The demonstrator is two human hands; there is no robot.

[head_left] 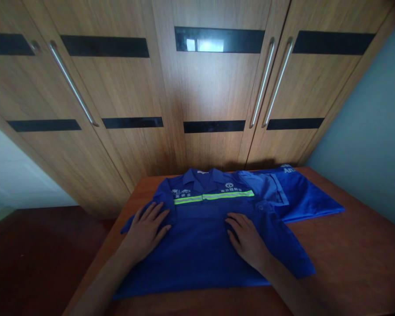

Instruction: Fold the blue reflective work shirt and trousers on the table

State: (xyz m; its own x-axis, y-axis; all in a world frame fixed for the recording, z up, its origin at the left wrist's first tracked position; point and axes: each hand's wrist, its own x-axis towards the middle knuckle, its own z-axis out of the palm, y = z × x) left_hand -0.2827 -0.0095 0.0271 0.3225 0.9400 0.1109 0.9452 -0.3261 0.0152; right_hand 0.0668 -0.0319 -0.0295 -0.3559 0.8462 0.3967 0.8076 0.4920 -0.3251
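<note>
A blue work shirt (200, 237) with a yellow-green reflective stripe across the chest lies front-up on a brown wooden table (349, 254), collar toward the far edge. My left hand (146, 230) rests flat on the shirt's left side near the sleeve, fingers stretched out. My right hand (246, 239) lies flat on the shirt's right front, fingers together and extended. Neither hand holds anything. A second blue garment (299, 197) lies folded just to the right, partly under the shirt's right sleeve.
A wooden wardrobe (210, 96) with long metal handles and black glass strips stands right behind the table. A pale wall (375, 145) is on the right. Dark reddish floor (36, 254) shows to the left of the table.
</note>
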